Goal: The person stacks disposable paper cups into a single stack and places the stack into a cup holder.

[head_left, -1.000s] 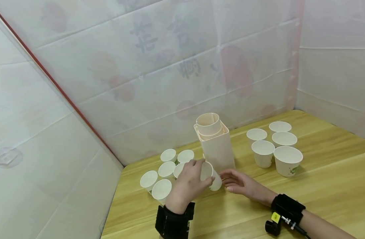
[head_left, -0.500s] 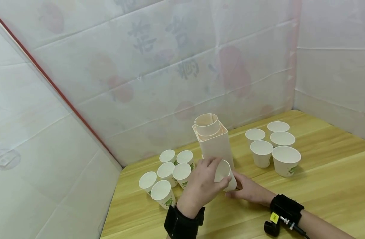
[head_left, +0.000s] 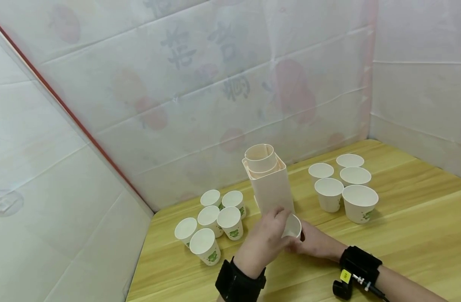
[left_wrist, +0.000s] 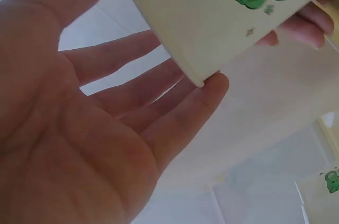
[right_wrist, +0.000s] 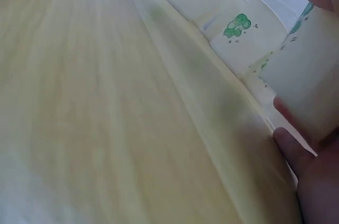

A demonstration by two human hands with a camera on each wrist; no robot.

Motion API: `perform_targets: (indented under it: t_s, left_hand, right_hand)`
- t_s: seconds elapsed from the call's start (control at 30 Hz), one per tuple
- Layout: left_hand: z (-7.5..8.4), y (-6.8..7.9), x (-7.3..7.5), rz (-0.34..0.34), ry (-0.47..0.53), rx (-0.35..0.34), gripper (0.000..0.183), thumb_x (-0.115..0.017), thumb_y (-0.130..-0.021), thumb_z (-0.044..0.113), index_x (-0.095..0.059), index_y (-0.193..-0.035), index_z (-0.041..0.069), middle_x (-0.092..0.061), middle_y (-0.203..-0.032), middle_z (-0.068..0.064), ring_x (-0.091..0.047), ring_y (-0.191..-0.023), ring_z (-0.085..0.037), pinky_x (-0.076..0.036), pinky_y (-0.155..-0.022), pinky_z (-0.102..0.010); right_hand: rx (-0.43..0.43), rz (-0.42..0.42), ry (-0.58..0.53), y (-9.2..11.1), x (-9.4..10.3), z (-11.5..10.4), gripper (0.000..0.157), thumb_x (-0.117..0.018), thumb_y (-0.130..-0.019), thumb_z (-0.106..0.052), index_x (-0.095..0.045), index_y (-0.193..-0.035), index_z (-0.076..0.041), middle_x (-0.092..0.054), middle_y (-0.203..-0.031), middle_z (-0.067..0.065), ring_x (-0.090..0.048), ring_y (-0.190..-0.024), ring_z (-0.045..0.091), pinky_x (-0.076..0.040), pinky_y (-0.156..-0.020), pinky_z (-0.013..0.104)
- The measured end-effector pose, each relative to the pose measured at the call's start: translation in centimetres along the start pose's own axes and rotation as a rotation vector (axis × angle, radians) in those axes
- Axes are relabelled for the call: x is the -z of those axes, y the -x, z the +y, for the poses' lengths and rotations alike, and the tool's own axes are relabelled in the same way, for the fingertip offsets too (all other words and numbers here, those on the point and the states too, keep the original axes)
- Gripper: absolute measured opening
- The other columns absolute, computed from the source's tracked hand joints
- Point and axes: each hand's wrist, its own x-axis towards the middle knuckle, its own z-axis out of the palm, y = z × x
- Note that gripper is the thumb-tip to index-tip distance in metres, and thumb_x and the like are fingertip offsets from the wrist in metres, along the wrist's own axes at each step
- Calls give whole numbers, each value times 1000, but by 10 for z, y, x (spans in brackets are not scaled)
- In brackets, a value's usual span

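A white paper cup (head_left: pixel 292 226) with a green cartoon print is between both hands in front of the pale tall holder (head_left: pixel 272 191). My left hand (head_left: pixel 262 241) holds it near the rim; in the left wrist view, the fingers of the left hand (left_wrist: pixel 106 123) lie along the rim of the paper cup (left_wrist: pixel 185 28). My right hand (head_left: pixel 321 241) grips the cup from the right, low down. In the right wrist view, the right hand (right_wrist: pixel 323 187) is partly cut off beside the cup (right_wrist: pixel 307 75).
Several paper cups (head_left: pixel 203 241) stand upright on the left of the wooden table (head_left: pixel 404 239). Another group of upright cups (head_left: pixel 360 201) is on the right. The holder has a round tube (head_left: pixel 260 155) at its top. White printed sheeting (head_left: pixel 200 105) rises behind.
My left hand has carried the cup right and slightly down, uncovering cups in the left group. My right hand, at first apart from the cup, now meets it on its right side.
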Motion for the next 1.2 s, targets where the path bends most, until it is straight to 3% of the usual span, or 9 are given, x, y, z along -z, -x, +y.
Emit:
perform_targets:
  t_s: [0.2, 0.37, 0.67, 0.9, 1.2]
  left_hand:
    - [2, 0, -7, -16, 2, 18, 65, -78, -69, 34, -50, -121, 7, -50, -117, -9, -49, -102, -12, -44, -83, -18]
    - [0, 0, -9, -21, 8, 15, 63, -79, -68, 34, -51, -117, 7, -50, -115, -9, -49, -97, -11, -44, -79, -17]
    - [-9, 4, -3, -27, 84, 2, 58, -74, -75, 35, -50, -117, 5, -48, -115, -7, -46, -99, -10, -41, -82, -16]
    - [-24, 8, 13, 10, 108, 98, 67, -75, -73, 38, -45, -125, 9, -48, -122, -9, -46, -109, -16, -44, -87, -26]
    - [-48, 20, 30, 150, 23, 268, 63, -74, -76, 33, -47, -125, 4, -48, -122, -16, -48, -108, -26, -47, -86, -38]
  right_hand:
    - [-38, 11, 1, 1, -2, -3, 64, -71, -80, -25, -34, -129, -8, -50, -117, 12, -51, -102, 24, -46, -85, 31]
    - [-23, 17, -22, 0, -3, -3, 65, -72, -79, -25, -33, -130, -14, -50, -118, 10, -52, -102, 24, -47, -84, 33]
    - [19, -2, -59, -2, -2, 2, 55, -67, -82, -19, -37, -128, -19, -53, -115, 9, -53, -100, 25, -48, -83, 34]
    - [15, 17, -25, -3, -1, 3, 58, -74, -77, -22, -42, -125, -19, -52, -116, 8, -51, -104, 23, -44, -87, 33]
    - [-4, 15, -34, -3, 0, 3, 64, -73, -77, -21, -37, -129, -20, -51, -118, 7, -50, -106, 23, -43, -90, 36]
